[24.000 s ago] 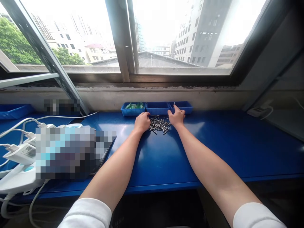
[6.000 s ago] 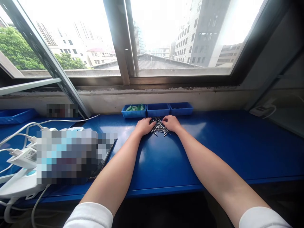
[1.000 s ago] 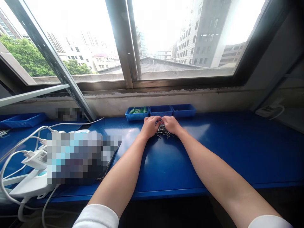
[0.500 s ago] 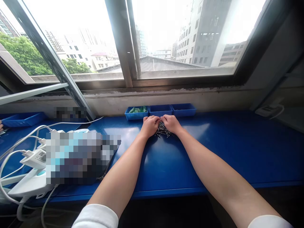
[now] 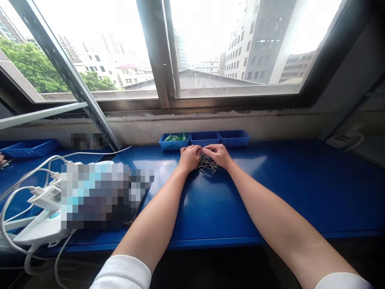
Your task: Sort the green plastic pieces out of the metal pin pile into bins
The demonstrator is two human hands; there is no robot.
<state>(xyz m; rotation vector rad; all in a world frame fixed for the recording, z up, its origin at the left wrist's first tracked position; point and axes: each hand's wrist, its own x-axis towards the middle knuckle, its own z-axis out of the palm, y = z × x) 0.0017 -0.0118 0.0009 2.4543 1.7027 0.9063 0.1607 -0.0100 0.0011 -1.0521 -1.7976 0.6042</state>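
A heap of small dark metal pieces (image 5: 207, 163), thin like screws, lies on the blue table below my hands. My left hand (image 5: 189, 158) is at the heap's left side with its fingers bent and pinched together. From the right, my right hand (image 5: 219, 155) reaches over the heap, thumb and forefinger drawn together. The fingertips of both hands meet above the pieces. Whatever is between them is too small or hidden to make out.
Behind my hands stand a blue bin with green packets (image 5: 176, 138), a middle blue bin (image 5: 205, 139) and a right blue bin (image 5: 234, 138). A white power strip (image 5: 39, 230) with cables and a blurred object lie left. Another person's hand (image 5: 2, 159) shows at the far left edge.
Both hands stay over the heap with small finger movements. My right hand's thumb and fingers have shifted slightly, showing more of the pieces. The view has tilted a little.
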